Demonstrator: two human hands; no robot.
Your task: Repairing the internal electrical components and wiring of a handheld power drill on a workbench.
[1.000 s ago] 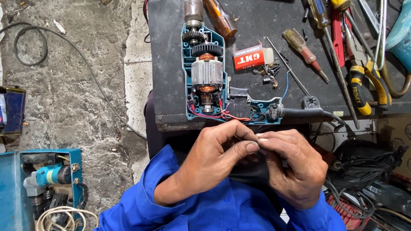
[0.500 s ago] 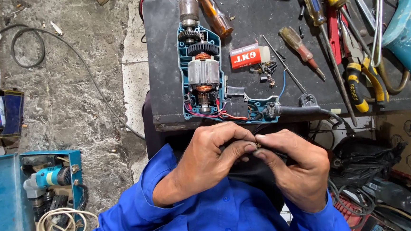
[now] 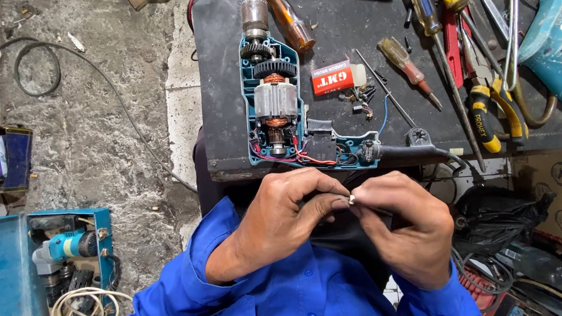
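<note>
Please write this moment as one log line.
left hand: pinches small metal part | right hand: pinches same part | opened drill: on black table, untouched

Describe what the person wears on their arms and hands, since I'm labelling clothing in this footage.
Both arms are in bright blue long sleeves of a buttoned work shirt, cuffs pushed back above the wrists. The left hand and right hand are bare: no gloves, rings, watch or markings visible.

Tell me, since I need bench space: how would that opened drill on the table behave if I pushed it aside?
The opened drill looks heavy for its size, given the exposed motor and gears. Its flat half-shell should probably slide rather than roll. With the cover off, the loose red wires could snag, and its black cord would likely drag behind.
</note>
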